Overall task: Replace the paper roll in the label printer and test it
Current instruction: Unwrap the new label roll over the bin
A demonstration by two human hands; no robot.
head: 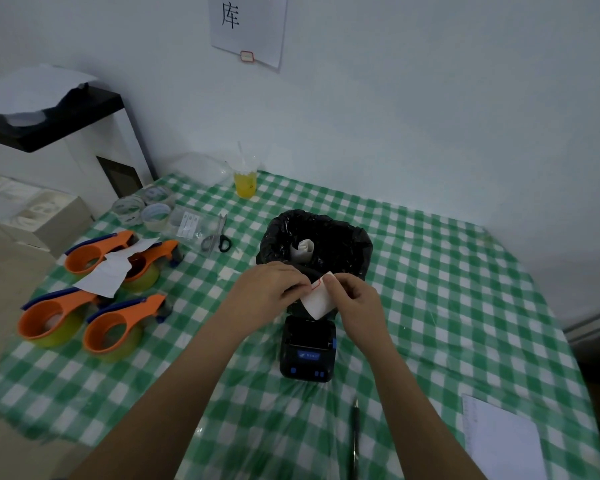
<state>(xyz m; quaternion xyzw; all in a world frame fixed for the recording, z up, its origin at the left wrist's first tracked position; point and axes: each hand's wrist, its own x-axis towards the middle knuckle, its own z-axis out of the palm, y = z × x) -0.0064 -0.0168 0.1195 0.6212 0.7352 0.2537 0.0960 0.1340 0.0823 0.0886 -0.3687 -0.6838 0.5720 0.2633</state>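
Head view: both hands meet above the label printer (308, 348). Left hand (269, 287) pinches the top edge of a white label strip (317, 299) with fingertips; right hand (352, 299) grips the same strip from the other side, thumb and fingers closed on it. Strip has a red-outlined label at its upper corner and hangs down toward the printer's top. Printer is black with blue buttons, sitting on the green checked tablecloth (447, 289), lid appears closed. Just behind the hands: small bin lined with a black bag (340, 244), a curled white paper piece (303, 249) inside. Left side of table: four orange tape dispensers (115, 327), loose paper slip on top of two, clear tape rolls (142, 207), scissors (219, 235). Yellow drink cup (245, 181) by the wall. Pen (355, 434) and notepad (499, 441) near edge.
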